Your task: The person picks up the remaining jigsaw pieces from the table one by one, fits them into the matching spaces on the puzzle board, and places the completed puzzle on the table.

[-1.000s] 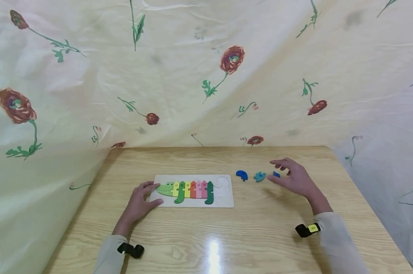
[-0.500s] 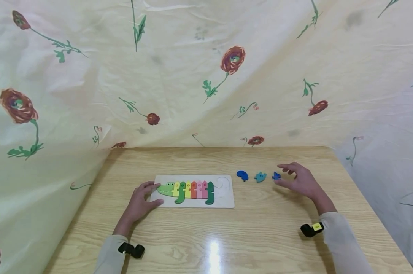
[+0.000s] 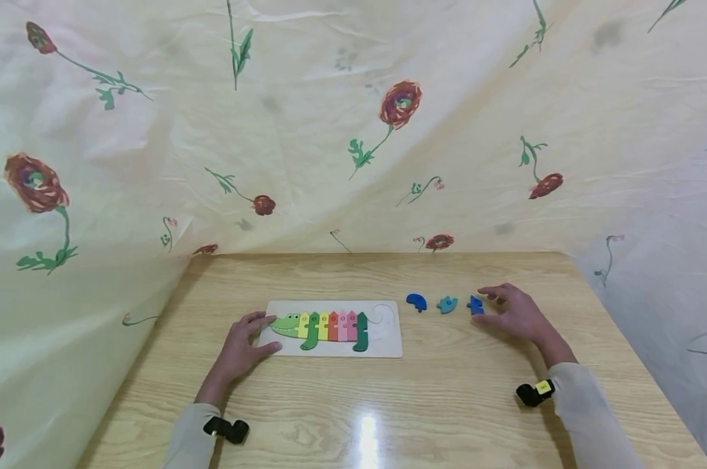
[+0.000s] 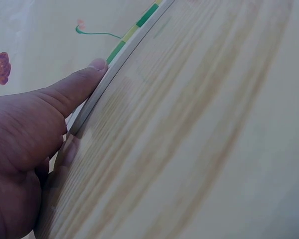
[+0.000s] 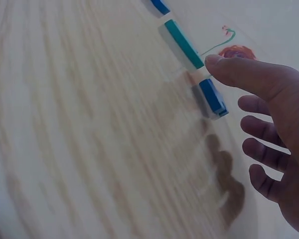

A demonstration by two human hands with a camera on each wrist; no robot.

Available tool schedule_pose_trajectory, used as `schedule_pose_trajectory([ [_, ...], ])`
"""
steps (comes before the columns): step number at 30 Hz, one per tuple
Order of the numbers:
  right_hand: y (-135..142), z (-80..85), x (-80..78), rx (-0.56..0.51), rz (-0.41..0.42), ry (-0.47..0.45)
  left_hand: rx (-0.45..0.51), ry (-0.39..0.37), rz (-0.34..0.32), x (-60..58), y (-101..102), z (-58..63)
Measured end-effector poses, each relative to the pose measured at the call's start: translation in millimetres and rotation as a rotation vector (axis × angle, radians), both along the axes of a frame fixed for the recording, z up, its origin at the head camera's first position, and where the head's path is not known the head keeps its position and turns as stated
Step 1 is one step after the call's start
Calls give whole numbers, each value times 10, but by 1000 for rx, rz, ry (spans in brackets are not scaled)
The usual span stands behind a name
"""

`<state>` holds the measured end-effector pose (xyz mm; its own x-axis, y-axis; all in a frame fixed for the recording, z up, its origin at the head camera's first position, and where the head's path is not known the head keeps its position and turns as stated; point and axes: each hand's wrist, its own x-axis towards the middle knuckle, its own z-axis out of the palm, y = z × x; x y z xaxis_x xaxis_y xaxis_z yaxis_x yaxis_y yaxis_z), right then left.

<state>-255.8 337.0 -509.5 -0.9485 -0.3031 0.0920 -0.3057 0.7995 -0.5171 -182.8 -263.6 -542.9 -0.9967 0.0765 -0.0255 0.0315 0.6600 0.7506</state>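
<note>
A white puzzle board (image 3: pixel 383 342) lies flat on the table, bearing a crocodile of coloured pieces: a light green head (image 3: pixel 285 326), yellow, red and pink slats, and dark green legs. My left hand (image 3: pixel 241 342) rests at its left end, with thumb and fingers spread and touching the board beside the snout. In the left wrist view, that thumb (image 4: pixel 84 82) lies straight along the board's edge. At right, my right hand (image 3: pixel 514 314) hovers with thumb and fingers apart around a dark blue puzzle piece (image 3: pixel 476 305). In the right wrist view a gap shows between thumb and piece.
Left of that piece lie a teal puzzle piece (image 3: pixel 447 304) and a curved blue puzzle piece (image 3: pixel 416 301). A thin curled line is drawn on the board's right part. A flowered cloth (image 3: pixel 306 143) hangs behind the wooden table (image 3: pixel 435 404) and at its sides.
My right hand has drawn back a little to the right and down, uncovering the dark blue piece, which now looks turned. My left hand stays on the board.
</note>
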Motion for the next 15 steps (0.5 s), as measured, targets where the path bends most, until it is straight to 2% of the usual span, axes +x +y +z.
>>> schedule_pose_trajectory([
  [15, 6, -87, -61, 16, -16, -50, -21, 21, 5, 13, -4, 6],
])
